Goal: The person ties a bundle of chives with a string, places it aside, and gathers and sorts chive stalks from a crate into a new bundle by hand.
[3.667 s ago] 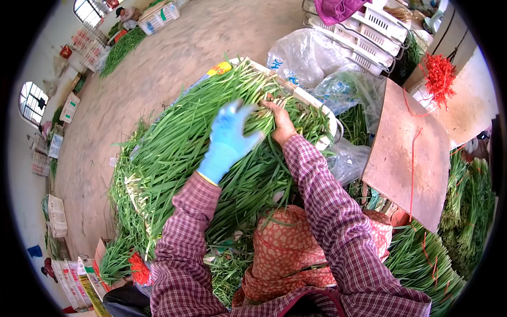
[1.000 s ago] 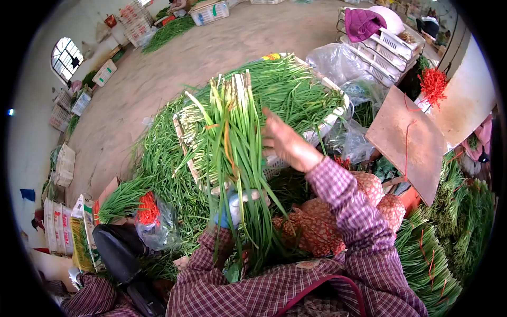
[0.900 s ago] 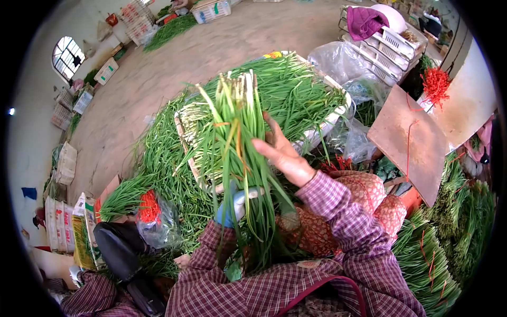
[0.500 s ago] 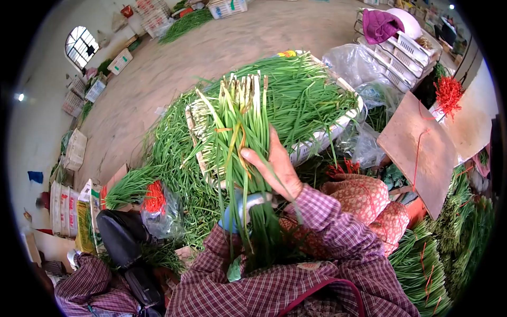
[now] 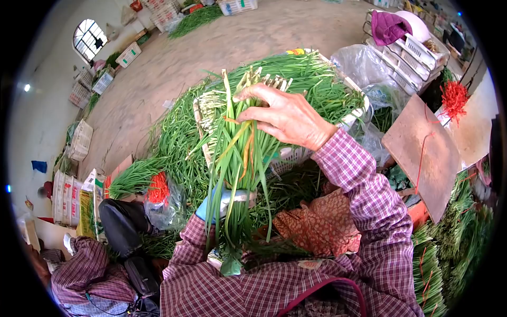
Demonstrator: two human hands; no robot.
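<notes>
Switching holds now! Coming up from the middle of the bunch of green stalks to its pale stem ends, reaching over from the side with the bare right hand. Curving over the stalks up there, fingers bent and a little apart; cannot see the thumb clearly, cannot tell a firm hold from a light touch. Lower down, clamping the leafy part with the gloved left hand, fingers wrapped around it and closed. Keeping the bunch roughly upright, stem ends on top, leaves hanging, in front of the white basket; cannot tell touching from apart there. Leaving the main hold to the left hand, by the look of it, and freeing the right to work at the stem ends.

Over to the containers! Spotting loose greens heaped high in the white basket, with more spilling around its left side. Down to the left, finding a clear plastic bag with red strands at its mouth. Back on the right, noting stacked white crates under a purple cloth; cannot make out the contents of the lower ones.
</notes>
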